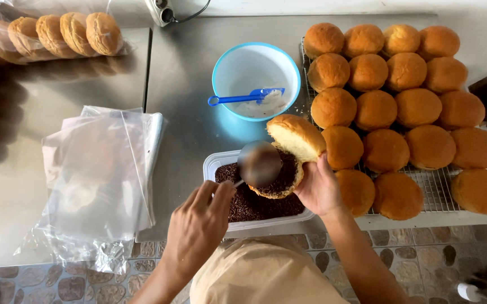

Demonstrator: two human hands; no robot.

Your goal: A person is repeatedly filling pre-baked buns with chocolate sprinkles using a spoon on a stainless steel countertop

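My left hand (198, 225) grips the handle of a metal spoon (259, 163), whose blurred bowl hovers over a split bun (295, 136). My right hand (318, 188) holds that bun open from the right, the top half hinged up. Its lower half (282, 183) is covered in chocolate sprinkles. Bun and spoon are above a white rectangular tub (212, 164) filled with dark chocolate sprinkles, at the near edge of the steel table.
A light-blue bowl (224, 62) with white cream and a blue spatula (238, 99) stands behind the tub. Several golden buns fill a wire rack (435, 188) on the right. Clear plastic bags (103, 169) lie at left; bagged buns (63, 31) sit at the far left.
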